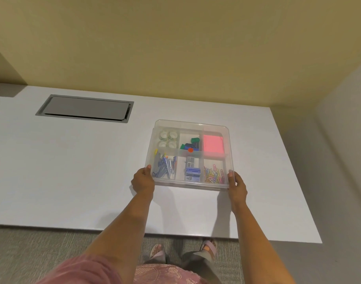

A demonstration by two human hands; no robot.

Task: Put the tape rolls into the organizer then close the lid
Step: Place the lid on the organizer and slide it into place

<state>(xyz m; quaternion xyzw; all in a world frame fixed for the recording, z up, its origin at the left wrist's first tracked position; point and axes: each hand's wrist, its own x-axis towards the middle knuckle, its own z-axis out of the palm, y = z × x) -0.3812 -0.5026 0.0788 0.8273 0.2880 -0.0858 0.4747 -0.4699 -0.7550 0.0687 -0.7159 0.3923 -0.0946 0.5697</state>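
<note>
A clear plastic organizer (226,140) sits on the white table, right of centre. Its clear lid (193,124) lies over the top. Several clear tape rolls (167,138) fill the far left compartment under the lid. My left hand (143,179) grips the lid's near left corner, thumb on top. My right hand (236,184) grips the near right corner the same way.
Other compartments hold sharpeners (191,144), a pink note pad (213,144), staplers (164,166), staple boxes (192,170) and coloured paper clips (214,174). A grey cable hatch (85,108) is set into the white table (73,171) at the far left. A wall corner stands behind.
</note>
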